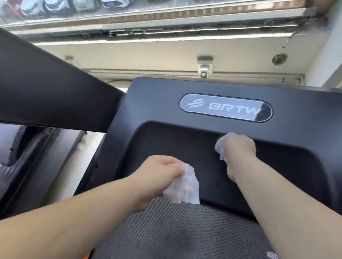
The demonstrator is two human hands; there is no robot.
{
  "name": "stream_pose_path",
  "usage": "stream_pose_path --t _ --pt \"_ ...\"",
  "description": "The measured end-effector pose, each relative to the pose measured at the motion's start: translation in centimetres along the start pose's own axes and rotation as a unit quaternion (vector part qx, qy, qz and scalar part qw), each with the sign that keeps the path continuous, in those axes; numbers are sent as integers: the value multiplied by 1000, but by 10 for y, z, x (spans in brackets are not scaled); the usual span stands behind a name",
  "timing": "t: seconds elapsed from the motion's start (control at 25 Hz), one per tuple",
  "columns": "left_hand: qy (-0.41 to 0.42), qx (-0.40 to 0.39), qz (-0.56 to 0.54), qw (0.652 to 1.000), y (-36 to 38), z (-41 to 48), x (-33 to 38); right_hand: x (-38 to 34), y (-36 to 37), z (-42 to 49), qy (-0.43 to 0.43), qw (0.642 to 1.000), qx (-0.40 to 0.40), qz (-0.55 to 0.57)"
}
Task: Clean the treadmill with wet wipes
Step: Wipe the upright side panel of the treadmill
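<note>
On the far left a broad black slanted bar (pixel 43 86) runs above a glossy dark panel with an orange stripe (pixel 20 166). It hems in that side, so I reckon a wide sweep leftward would knock an elbow against it.

The treadmill lies directly beneath the person, its front end close to the wall under the window. The left hand (pixel 159 174) hovers over the front of the grey woven running belt (pixel 185 240), its grip pinched on a crumpled white wet wipe (pixel 183 185). The wipe dangles loose, its lower edge about level with the seam where the belt slips under the black plastic motor cover (pixel 158 102). Pushed low and forward, that hanging tail could catch in the gap and tear.

Further right, the right hand (pixel 240 149) has its grip curled tight round a second bunched white wipe (pixel 220 149). It sits at the cover's recessed lip, just below the oval BRTW badge (pixel 226 107). The hand is blurred, so I cannot tell whether it presses down. A balled wipe offers little face and may smear rather than lift dirt.

There is open room rightward across the cover and back along the belt. The curved rim of the recess and the cover's far edge bound the strokes.
</note>
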State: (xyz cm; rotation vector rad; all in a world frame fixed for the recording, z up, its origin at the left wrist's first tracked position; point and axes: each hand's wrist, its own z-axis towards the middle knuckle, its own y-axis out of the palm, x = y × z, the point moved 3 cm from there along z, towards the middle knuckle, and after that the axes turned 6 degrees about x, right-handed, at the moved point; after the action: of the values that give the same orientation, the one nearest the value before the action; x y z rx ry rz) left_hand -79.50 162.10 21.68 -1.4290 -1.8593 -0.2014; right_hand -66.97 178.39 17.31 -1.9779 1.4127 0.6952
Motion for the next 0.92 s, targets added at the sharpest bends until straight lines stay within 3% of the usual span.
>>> stream_pose_path --t 0.24,0.32,0.68,0.92 --pt "23 35 -13 999 -71 -60 21 -12 79 -69 -31 957 -288 29" --pt "26 27 0 999 -90 -70 26 -1 100 -82 -32 941 -336 13" --pt "126 36 -68 989 -145 -23 15 7 162 -88 5 914 -405 33" --pt "177 29 -112 977 -182 -12 25 2 192 -123 11 959 -283 25"
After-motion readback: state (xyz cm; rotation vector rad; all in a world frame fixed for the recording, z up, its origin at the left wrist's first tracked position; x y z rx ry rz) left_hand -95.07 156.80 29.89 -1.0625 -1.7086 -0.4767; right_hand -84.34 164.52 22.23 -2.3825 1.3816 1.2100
